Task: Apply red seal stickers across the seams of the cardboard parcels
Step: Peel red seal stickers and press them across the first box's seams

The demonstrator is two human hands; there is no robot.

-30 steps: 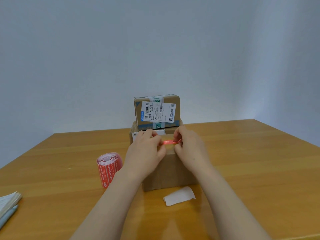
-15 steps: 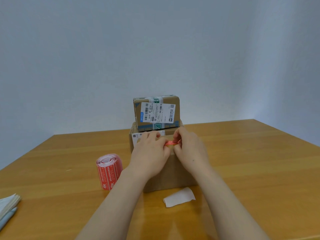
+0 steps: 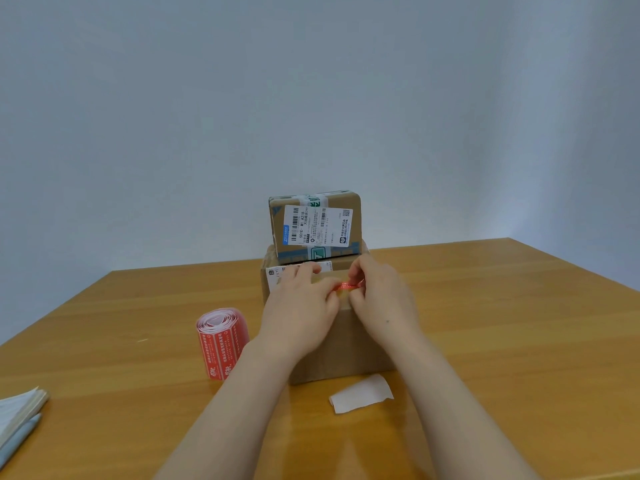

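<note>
A large cardboard parcel point(image 3: 349, 344) stands on the wooden table point(image 3: 519, 341), with a smaller labelled parcel point(image 3: 315, 225) on its far end. Both hands rest on the large parcel's top. My left hand point(image 3: 299, 315) and my right hand point(image 3: 381, 296) each pinch one end of a red seal sticker point(image 3: 348, 286), held flat just over the top. Whether the sticker touches the cardboard is unclear. A roll of red seal stickers point(image 3: 221, 341) stands upright to the left of the parcel.
A white backing strip point(image 3: 362, 398) lies on the table in front of the parcel. A notebook point(image 3: 19, 410) and a grey pen point(image 3: 19, 441) sit at the left edge. A plain wall rises behind the table.
Both hands have shifted slightly along the parcel top with the sticker; the visible red strip between the fingers has grown a little shorter and tilted.
</note>
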